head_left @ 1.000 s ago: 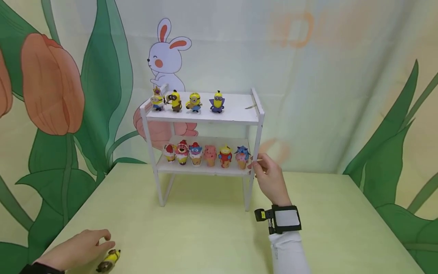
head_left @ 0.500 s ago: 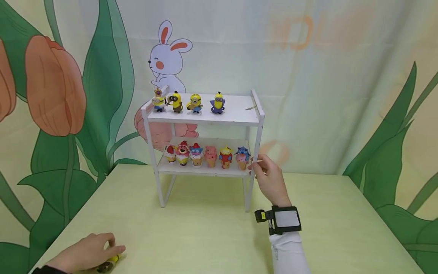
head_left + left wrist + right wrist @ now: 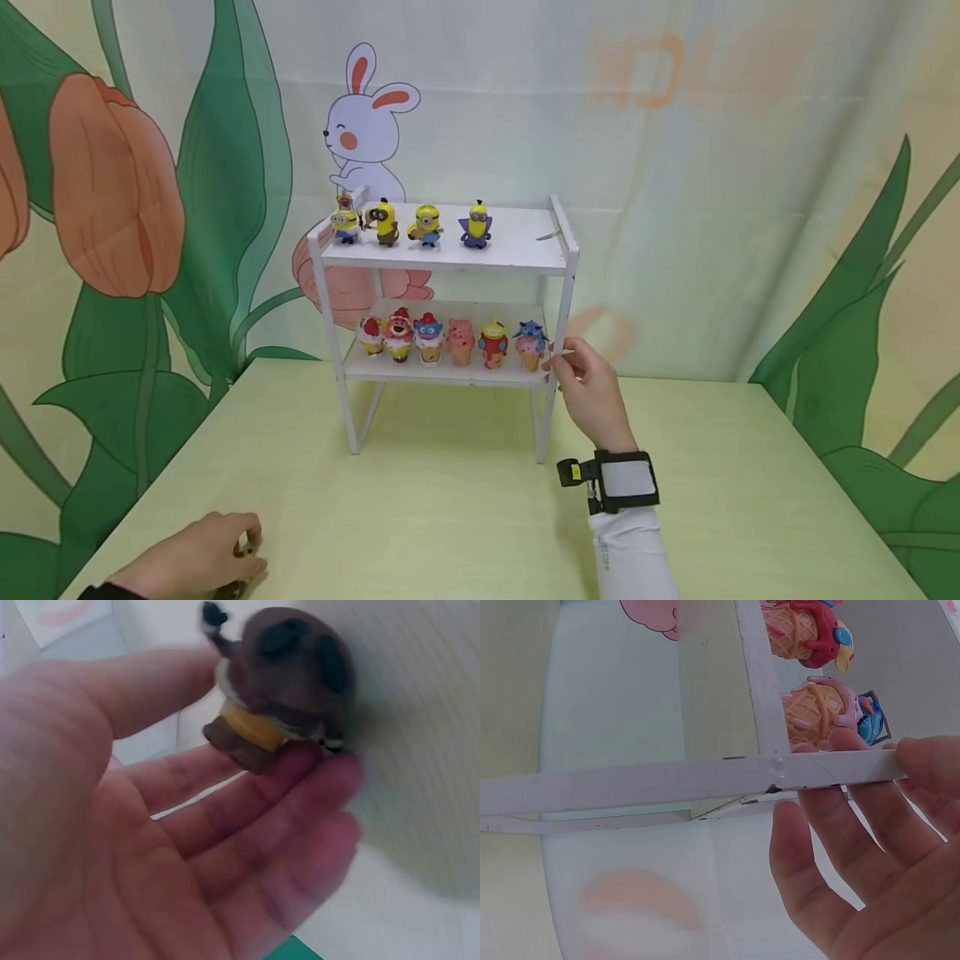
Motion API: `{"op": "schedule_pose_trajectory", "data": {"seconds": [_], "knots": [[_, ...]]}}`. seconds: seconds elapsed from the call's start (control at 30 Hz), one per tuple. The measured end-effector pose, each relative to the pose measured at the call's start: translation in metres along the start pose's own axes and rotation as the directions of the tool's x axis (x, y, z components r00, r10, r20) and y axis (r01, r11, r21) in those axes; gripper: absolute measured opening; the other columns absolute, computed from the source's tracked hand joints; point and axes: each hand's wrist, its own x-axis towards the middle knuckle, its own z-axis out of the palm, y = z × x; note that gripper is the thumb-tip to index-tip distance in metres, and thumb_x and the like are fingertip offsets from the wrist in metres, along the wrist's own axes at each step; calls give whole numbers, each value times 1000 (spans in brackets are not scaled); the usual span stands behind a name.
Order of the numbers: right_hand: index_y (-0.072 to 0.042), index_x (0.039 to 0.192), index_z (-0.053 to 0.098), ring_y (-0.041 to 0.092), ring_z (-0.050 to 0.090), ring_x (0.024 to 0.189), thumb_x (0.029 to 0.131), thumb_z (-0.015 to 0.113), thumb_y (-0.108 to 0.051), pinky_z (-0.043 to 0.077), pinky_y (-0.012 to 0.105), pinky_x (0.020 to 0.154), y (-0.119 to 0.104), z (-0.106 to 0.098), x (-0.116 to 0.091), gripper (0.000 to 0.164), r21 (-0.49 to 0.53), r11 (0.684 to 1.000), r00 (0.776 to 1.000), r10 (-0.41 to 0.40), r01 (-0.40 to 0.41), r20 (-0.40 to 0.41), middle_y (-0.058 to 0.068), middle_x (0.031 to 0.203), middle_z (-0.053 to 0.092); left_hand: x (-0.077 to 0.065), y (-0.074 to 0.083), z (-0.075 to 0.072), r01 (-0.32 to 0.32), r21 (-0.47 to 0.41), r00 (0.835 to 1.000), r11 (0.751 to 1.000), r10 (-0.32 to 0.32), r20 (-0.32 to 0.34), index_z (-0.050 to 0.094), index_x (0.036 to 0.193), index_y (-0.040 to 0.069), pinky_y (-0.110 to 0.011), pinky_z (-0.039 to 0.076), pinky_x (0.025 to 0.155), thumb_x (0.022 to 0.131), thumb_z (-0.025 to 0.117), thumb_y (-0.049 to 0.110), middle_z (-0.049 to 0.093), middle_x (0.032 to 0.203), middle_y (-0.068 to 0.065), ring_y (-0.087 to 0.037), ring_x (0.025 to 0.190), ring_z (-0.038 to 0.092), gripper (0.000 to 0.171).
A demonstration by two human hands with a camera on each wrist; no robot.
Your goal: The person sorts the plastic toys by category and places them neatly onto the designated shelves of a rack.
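At the table's lower left in the head view, my left hand [image 3: 198,550] grips a minion figurine [image 3: 277,682] with brown and yellow parts. The left wrist view has the figurine between thumb and fingers, tilted; in the head view the hand hides most of it. My right hand [image 3: 592,396] holds the right front post [image 3: 697,782] of a white two-tier shelf [image 3: 517,242], fingers wrapped behind the post and thumb against it. Several yellow minion figurines [image 3: 476,223] stand on the upper tier. Along the lower tier is a row of ice-cream-cone figurines [image 3: 462,342].
The shelf stands on a pale yellow-green tabletop [image 3: 450,517]. Behind it hangs a curtain [image 3: 712,208] printed with a rabbit and tulips. A small thin mark or sliver [image 3: 550,235] shows at the upper tier's right end.
My left hand has moved slightly right and closed over the minion figurine, which lay in plainer view beside it before. The right hand has stayed at the shelf post.
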Motion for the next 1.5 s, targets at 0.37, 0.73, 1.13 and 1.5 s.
{"op": "schedule_pose_trajectory", "data": {"seconds": [0.37,0.73,1.13,1.5], "knots": [[-9,121,60,28,63,100,103,50,-13,54,47,82,-3,0,-2,21,-1,1000,1000,14,-14,8,10,100,68,-3,3,-3,-10,21,1000,1000,10,12,61,94,8,-40,46,68,86,74,15,55,81,-3,-22,73,49,17],[-9,121,60,27,63,100,103,51,-14,53,48,83,-3,-1,-2,21,-1,1000,1000,17,-17,6,9,101,69,-5,26,-30,-140,92,980,986,151,-131,63,94,5,-34,45,62,85,75,13,55,74,0,-16,65,51,17],[-9,120,61,28,64,99,102,51,-12,53,46,81,-4,-1,-2,21,-6,1000,1000,0,0,0,10,100,69,-6,62,-53,-305,333,848,892,413,-333,65,87,11,-28,43,58,79,81,14,53,73,8,-8,64,47,18],[-9,119,61,29,65,98,102,51,-11,55,45,78,-4,0,-1,20,-11,1000,1000,-13,13,0,10,99,69,-8,104,-81,-381,376,752,845,519,-406,67,92,10,-25,44,54,81,81,13,54,76,7,-4,60,48,19]]}}
